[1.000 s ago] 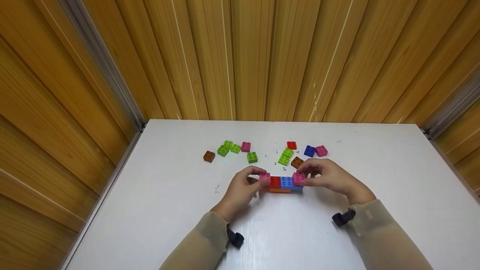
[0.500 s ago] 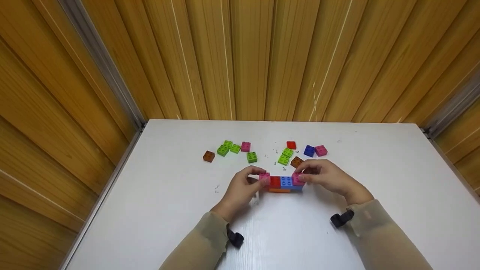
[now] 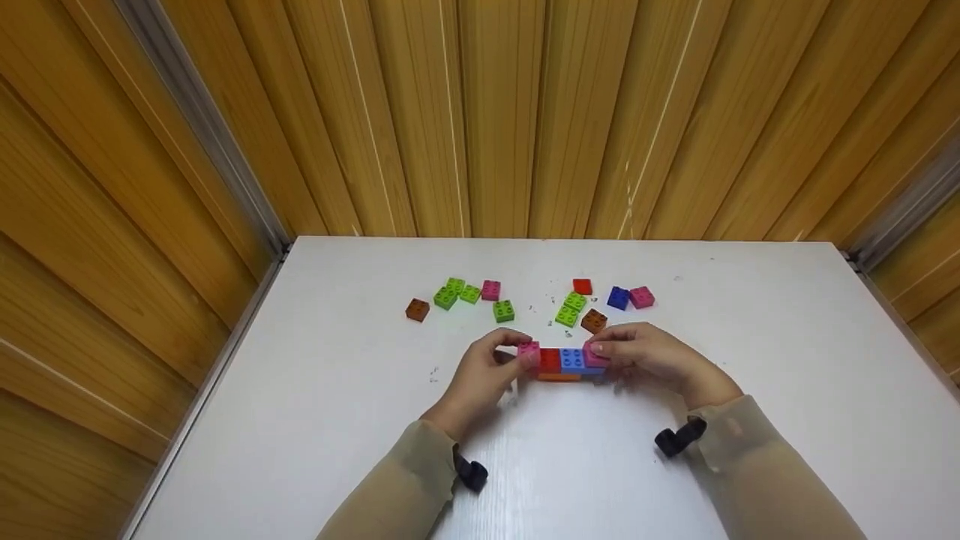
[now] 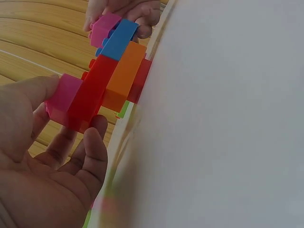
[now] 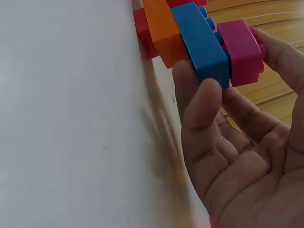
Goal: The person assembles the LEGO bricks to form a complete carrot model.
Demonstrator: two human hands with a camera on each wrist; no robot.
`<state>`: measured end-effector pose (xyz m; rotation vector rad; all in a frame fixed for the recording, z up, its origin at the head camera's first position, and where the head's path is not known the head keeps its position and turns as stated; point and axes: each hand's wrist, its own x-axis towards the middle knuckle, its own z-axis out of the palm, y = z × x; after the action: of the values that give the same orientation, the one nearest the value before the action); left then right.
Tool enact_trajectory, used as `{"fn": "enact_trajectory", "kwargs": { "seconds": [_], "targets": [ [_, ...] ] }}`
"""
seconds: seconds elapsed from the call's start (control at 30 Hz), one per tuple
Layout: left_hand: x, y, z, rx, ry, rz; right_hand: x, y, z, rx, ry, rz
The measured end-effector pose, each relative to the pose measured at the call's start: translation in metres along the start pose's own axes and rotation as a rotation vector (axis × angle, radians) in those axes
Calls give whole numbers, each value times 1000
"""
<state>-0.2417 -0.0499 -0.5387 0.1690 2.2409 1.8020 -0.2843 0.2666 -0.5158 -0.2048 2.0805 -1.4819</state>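
The brick build is held between two bare hands, over the near half of the white surface; I cannot tell whether it touches it. The step in hand seems to be the fitting of the right pink brick on the outer end of the blue brick. In the right wrist view, blue studs are visible in a gap between these two, so I judge that this brick is not fully seated. To do it well, one should line up its edges with the blue brick, then press straight down and evenly until the gap closes. A support from below is useful, because the orange brick lies under the middle only, with a lower red brick beneath it, and a strong push at the end could bend the joint open.

The left grip is curled round its end of the build, opened only as much as the bricks need: the thumb is on the left pink brick, and the fingertips are at the end of the long red brick. The right grip is opened to the height of two bricks: it has the right pink brick from above, at the studs, and the other fingers bear at the end of the blue brick.
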Motion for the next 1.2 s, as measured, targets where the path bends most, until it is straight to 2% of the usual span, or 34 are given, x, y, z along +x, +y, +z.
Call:
{"fn": "enact_trajectory", "kwargs": {
  "seconds": [0.17, 0.43, 0.6, 0.83, 1.2],
  "targets": [
    [1, 0, -1, -12, 5, 17, 1, -1, 0, 136, -95, 39],
    [-1, 0, -3, -19, 7, 25, 2, -2, 5, 257, -61, 86],
    [1, 0, -3, -29, 10, 34, 3, -2, 6, 267, -54, 84],
    [-1, 1, 0, -16, 1, 13, 0, 1, 8, 278, -21, 95],
    [-1, 1, 1, 6, 13, 16, -2, 3, 10, 277, -17, 73]
  ]
}}
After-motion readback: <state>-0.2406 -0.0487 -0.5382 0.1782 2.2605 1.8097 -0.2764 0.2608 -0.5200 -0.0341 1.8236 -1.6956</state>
